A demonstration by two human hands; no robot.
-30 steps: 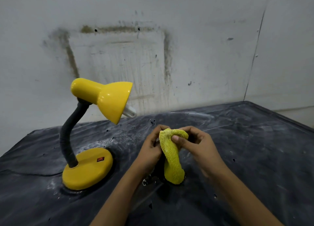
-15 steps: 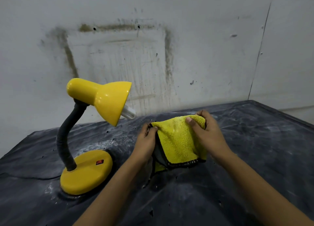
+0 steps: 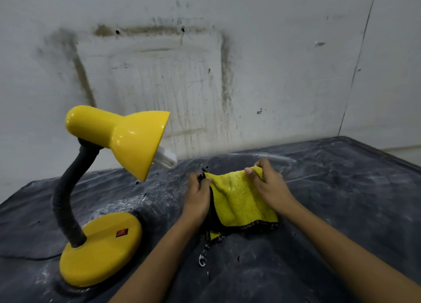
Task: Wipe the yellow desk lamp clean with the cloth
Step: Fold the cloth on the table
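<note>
Holding the yellow cloth point(image 3: 241, 198) spread between them above the dark table point(image 3: 341, 200), the left hand point(image 3: 197, 195) pinches its left top corner and the right hand point(image 3: 268, 186) pinches its right top corner, fingers closed on the fabric. Left of the hands and apart from them, the yellow desk lamp point(image 3: 102, 211) stands upright on its round base, shade tilted toward the cloth, against a stained white wall point(image 3: 205, 75).

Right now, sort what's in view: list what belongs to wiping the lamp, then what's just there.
For the job:
yellow desk lamp
yellow cloth, held spread between left hand and right hand

Just there:
black table cover, dusty
stained white wall
small debris on the cover near the cloth
</note>
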